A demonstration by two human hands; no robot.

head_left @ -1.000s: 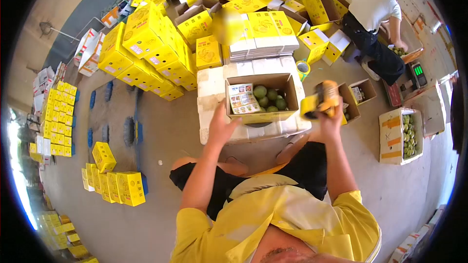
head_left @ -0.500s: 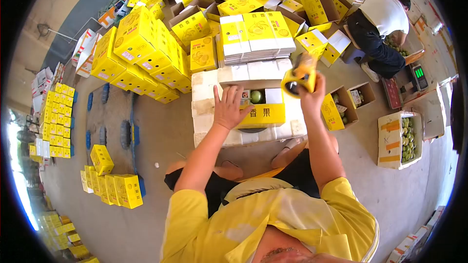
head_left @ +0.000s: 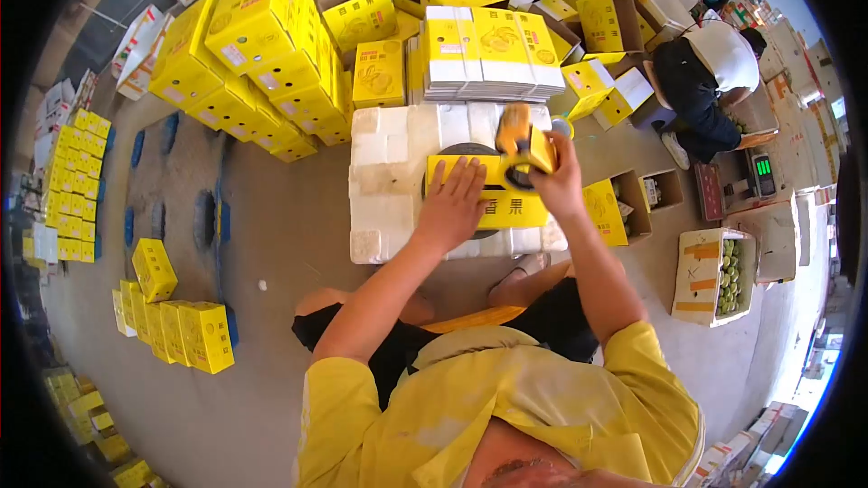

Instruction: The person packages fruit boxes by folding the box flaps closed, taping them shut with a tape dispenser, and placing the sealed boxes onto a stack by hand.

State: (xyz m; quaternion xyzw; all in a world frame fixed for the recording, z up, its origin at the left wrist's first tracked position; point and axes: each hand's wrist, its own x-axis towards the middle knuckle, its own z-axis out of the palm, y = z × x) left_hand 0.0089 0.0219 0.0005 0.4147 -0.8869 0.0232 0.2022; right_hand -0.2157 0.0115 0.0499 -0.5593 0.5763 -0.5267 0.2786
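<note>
A yellow cardboard box (head_left: 517,213) with dark printed characters sits on a dark round disc (head_left: 467,150), on top of white foam boxes (head_left: 380,176). Its top flaps are folded over, with a dark slit between them. My left hand (head_left: 454,206) lies on the left part of the box, fingers stretched out across the top. In my right hand (head_left: 562,185) is a yellow and black tape dispenser (head_left: 535,152), its roll close over the right end of the flaps. Whether the tape touches the cardboard I cannot tell.
Behind the foam lies a strapped stack of flat cartons (head_left: 495,50). Filled-looking yellow boxes (head_left: 262,32) are piled at the left. Open cartons (head_left: 624,203) and a foam crate of round fruit (head_left: 716,276) stand at the right, near a crouching co-worker (head_left: 701,63).
The box top has gone from open, with a green fruit showing, to folded over. My right hand has brought the tape dispenser left and down onto the box's right end.
</note>
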